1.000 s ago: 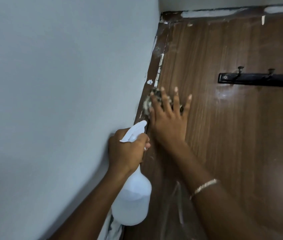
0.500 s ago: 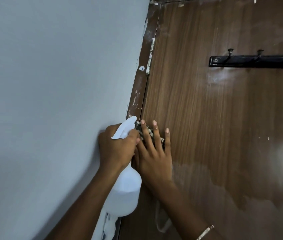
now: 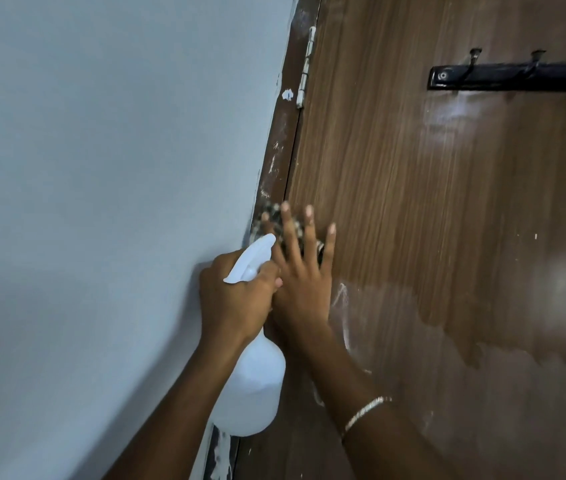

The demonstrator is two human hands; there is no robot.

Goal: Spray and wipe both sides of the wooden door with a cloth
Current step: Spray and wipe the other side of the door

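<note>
**Head view: cloth pressed flat at the door's hinge edge**

Nearest, the left hand [image 3: 236, 299] is clenched round the neck of a white spray bottle [image 3: 250, 386], held just beside the wall [image 3: 101, 168]. It looks like light plastic, possibly slick if wet, so the neck is the sensible hold.

The right hand [image 3: 304, 282], fingers straight and spread, presses a patterned cloth [image 3: 274, 216] against the wooden door [image 3: 413, 202] at its hinge-side edge, below the hinge [image 3: 305, 67]. The cloth is soft and bunches up (a flat palm probably works best). The door is stiff and glossy, with a wet sheen.

Farther up hangs a black hook rail [image 3: 517, 76]. No label or writing is readable.
</note>
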